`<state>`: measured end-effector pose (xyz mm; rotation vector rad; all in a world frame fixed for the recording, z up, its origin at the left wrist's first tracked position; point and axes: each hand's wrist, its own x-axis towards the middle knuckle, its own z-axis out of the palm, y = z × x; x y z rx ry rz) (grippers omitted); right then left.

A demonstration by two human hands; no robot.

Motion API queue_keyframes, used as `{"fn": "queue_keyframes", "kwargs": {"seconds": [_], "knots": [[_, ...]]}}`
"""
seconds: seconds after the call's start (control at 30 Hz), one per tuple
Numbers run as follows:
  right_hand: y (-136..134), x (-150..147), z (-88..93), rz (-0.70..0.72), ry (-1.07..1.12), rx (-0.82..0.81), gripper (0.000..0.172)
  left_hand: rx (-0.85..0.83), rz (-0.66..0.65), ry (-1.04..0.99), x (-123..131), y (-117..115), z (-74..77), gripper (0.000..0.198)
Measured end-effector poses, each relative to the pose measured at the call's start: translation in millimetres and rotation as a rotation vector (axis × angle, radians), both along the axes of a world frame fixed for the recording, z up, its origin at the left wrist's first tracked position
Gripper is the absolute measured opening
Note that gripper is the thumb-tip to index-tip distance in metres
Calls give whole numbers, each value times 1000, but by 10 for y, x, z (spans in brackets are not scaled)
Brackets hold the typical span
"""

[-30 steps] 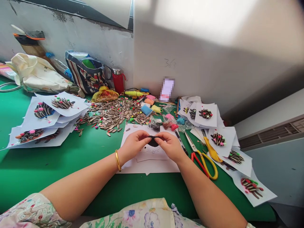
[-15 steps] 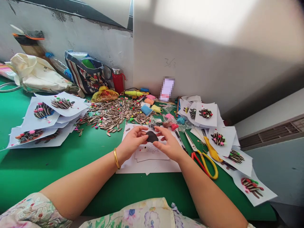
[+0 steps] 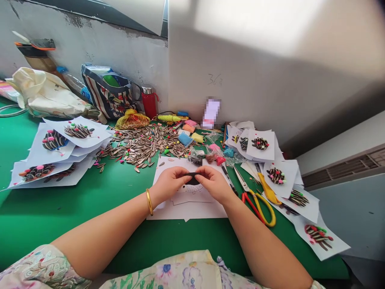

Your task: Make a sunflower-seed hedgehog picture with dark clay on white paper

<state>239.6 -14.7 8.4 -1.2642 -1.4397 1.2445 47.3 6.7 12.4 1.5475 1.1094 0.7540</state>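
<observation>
Between my two hands is a flattened piece of black modelling clay (image 3: 193,179). My left hand (image 3: 171,183) pinches its left end, and my right hand (image 3: 214,183) pinches the right end, thumbs towards me. Just below the clay lies a sheet with a hedgehog drawing (image 3: 192,189), partly hidden by the clay and fingers. Larger white paper (image 3: 186,212) is spread underneath. Beyond my hands sit small plastic bags of clay (image 3: 214,154). A black pen (image 3: 227,176) is right of my right hand.
Sunflower seeds (image 3: 144,142) are heaped behind on the green table (image 3: 126,249). Scissors (image 3: 255,200) and a yellow-handled tool (image 3: 268,188) lie to the right. Seed-hedgehog cards are stacked left (image 3: 60,152) and right (image 3: 278,176). A red flask (image 3: 149,103) and bags stand along the wall.
Both hands have come closer together, and each now pinches an end of the black clay. The clay has shifted slightly and looks narrower from front to back.
</observation>
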Motion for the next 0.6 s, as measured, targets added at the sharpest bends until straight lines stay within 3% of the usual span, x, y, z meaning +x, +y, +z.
{"fn": "queue_keyframes", "kwargs": {"seconds": [0.13, 0.23, 0.6], "knots": [[53, 67, -40, -50, -102, -9, 22, 84, -55, 49, -38, 73, -42, 30], [70, 98, -70, -6, -199, -58, 20, 188, -56, 119, -63, 124, -84, 28], [45, 83, -58, 46, -420, -28, 16, 266, -189, 297, -52, 106, -80, 29]]}}
